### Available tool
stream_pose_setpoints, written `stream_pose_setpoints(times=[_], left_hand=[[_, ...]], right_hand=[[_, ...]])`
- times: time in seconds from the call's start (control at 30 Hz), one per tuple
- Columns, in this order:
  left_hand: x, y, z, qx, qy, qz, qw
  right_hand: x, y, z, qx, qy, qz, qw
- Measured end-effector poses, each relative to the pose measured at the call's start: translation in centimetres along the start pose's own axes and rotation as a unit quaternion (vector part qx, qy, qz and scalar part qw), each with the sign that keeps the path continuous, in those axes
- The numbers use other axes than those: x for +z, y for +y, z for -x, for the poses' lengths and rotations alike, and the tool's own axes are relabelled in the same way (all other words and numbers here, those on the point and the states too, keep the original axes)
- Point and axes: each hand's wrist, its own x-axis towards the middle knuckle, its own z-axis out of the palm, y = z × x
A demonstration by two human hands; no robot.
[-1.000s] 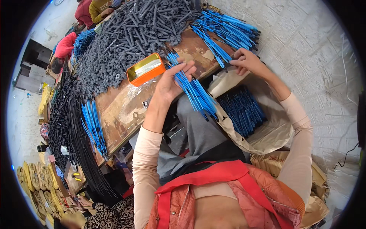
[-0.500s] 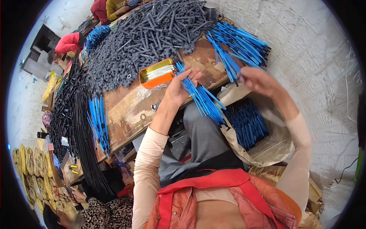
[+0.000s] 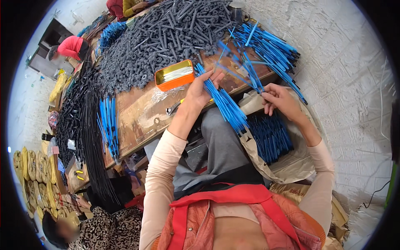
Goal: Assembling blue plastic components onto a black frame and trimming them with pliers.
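- Nearest you, your lap: grey trousers and a red-orange vest, with both pale sleeves reaching forward from the lower edge.
- At your right knee an open paper sack [image 3: 287, 166] sags against the brick wall; a stack of dark-tipped blue rods [image 3: 268, 137] lies inside it.
- Your left hand [image 3: 202, 89] has its grip closed around a bundle of blue rods [image 3: 225, 106] — the bundle slants from your fingers down toward your right, its lower ends just above the sack's edge.
- Your right hand [image 3: 279, 98] hovers over the sack's near rim, fingertips pinched together on the end of a single blue rod [image 3: 252, 73] that runs up toward the loose pile.
- Just beyond your left hand, an orange tin [image 3: 175, 75] sits open on the worn wooden surface [image 3: 141, 112], pale contents inside; a small metal tool lies beside it, near your wrist.
- To your left on the same surface, a short row of blue rods [image 3: 109, 125] lies near the edge, next to long black strips [image 3: 89, 137] hanging over it.
- Farther back on your right, a loose heap of blue rods [image 3: 271, 50] fans out toward the wall.
- Behind the tin, a large mound of dark grey rods [image 3: 166, 37] covers the far half of the surface.
- At the far left, a person in red [image 3: 71, 46] bends over — another, in leopard print, sits at the lower left.
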Motion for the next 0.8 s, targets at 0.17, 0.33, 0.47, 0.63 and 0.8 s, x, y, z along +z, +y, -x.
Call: stream_pose_setpoints(times=[0.17,0.33,0.47,0.63,0.8], left_hand=[[-2.2,0.4,-1.8,0.035,-0.032,0.043,0.998],[-1.2,0.4,-3.3,0.071,0.027,0.009,0.997],[0.2,0.9,-3.2,0.14,0.121,0.026,0.982],[-0.2,1.5,-2.7,0.165,0.127,0.045,0.977],[0.6,2.7,-2.3,0.213,0.156,0.026,0.964]], right_hand=[[1.0,-0.5,0.3,0.008,-0.023,-0.004,1.0],[1.8,1.5,-1.2,0.012,-0.031,-0.047,0.998],[0.6,4.6,-3.1,-0.006,0.016,-0.011,1.0],[-0.1,5.4,-5.4,-0.051,0.002,-0.056,0.997],[-0.3,6.3,-5.2,-0.067,-0.027,-0.055,0.996]])
